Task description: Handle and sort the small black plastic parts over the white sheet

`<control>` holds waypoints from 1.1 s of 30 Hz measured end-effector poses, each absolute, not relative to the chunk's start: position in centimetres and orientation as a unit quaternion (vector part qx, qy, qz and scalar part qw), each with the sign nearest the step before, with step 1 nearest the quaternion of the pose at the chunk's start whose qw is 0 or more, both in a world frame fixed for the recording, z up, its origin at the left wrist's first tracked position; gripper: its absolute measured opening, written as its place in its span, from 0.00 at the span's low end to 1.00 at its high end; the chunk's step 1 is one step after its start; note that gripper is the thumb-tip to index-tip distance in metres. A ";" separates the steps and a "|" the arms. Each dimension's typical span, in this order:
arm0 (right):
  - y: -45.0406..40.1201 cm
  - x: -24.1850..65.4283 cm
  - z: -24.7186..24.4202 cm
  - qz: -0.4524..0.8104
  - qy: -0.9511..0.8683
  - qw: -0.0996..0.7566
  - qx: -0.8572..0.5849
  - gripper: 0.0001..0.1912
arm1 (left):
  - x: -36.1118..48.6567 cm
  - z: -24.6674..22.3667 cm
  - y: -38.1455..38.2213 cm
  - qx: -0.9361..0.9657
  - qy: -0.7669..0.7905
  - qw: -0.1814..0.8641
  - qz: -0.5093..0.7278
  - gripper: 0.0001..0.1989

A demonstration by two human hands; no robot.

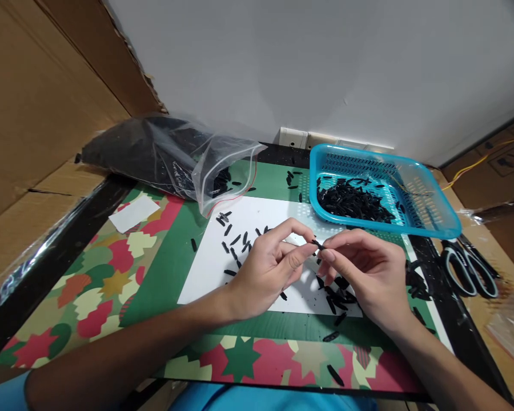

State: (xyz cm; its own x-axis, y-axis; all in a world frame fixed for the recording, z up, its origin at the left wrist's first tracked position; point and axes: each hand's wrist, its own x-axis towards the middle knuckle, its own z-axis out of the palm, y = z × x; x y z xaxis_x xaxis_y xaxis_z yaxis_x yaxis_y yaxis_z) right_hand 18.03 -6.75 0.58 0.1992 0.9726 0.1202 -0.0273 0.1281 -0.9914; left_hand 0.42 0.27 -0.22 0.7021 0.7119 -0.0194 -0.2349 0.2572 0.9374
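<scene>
Slender, rough-looking black pieces (236, 240) are strewn over a smooth white sheet (201, 288), which is laid on green and colorfully patterned paper (261, 359) across the tabletop (456, 317). More are heaped in a perforated blue plastic basket (411, 229) at far right; a bulging, clear zip bag (149, 145) is laid at far left. One small black piece (318, 245) is pinched by the left hand (274, 262) and the right hand (370, 268), each grip closed between thumb and forefinger. The piece is held between both sets of fingertips, over the sheet, nearer than the basket.
</scene>
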 end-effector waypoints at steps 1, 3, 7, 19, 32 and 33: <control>-6.8 18.0 0.5 0.424 -0.469 0.586 -0.506 0.02 | 0.4 -0.1 0.3 0.528 0.230 0.756 0.311 0.10; -6.9 17.9 0.4 0.419 -0.474 0.582 -0.510 0.02 | 0.3 -0.1 0.3 0.533 0.230 0.755 0.306 0.10; -7.1 17.9 0.2 0.401 -0.499 0.565 -0.520 0.02 | 0.2 -0.4 0.5 0.528 0.226 0.765 0.289 0.10; -7.7 17.5 0.1 0.303 -0.644 0.477 -0.515 0.07 | -0.1 -0.6 1.0 0.510 0.213 0.807 0.208 0.11; -7.3 17.6 0.3 0.427 -0.557 0.492 -0.515 0.15 | 0.0 -0.5 0.7 0.542 0.235 0.787 0.180 0.13; -7.3 17.7 0.4 0.431 -0.555 0.492 -0.514 0.15 | -0.1 -0.4 0.8 0.542 0.233 0.788 0.178 0.13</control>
State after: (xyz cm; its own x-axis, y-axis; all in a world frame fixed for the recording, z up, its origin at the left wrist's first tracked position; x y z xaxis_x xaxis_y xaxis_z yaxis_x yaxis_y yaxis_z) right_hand 17.70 -7.31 0.39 0.0120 0.9945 0.1040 0.1465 0.1012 -0.9840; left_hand -0.05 0.77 -0.44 0.8280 0.5327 -0.1750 -0.0272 0.3498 0.9364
